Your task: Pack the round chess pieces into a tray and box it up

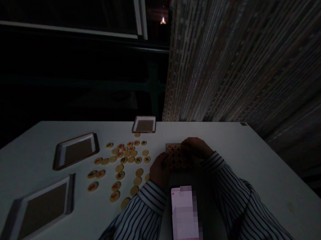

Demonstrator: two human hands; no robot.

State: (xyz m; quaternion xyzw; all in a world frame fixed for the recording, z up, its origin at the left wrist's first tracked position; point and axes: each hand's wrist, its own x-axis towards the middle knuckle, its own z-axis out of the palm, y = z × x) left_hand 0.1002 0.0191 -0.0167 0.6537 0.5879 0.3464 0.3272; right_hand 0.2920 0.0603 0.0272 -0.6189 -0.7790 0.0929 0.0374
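In the dim head view, a small box (177,169) holds rows of round Chinese chess pieces, several with red characters. My left hand (159,170) lies along the box's left side, its fingers closed against that edge. Over the upper right corner of the box, my right hand (197,147) has its fingers curled together; shadow hides whatever is between them. More wooden Chinese chess pieces (124,160) are scattered to the left, some with red or black characters up, others blank side up.
A lit phone (182,212), partly pixelated, is in front of the box. Shallow trays or lids stand at the far edge (143,124), left (76,150) and near left (41,214) of the white table (250,172). A strand curtain (213,58) hangs behind the table's right side.
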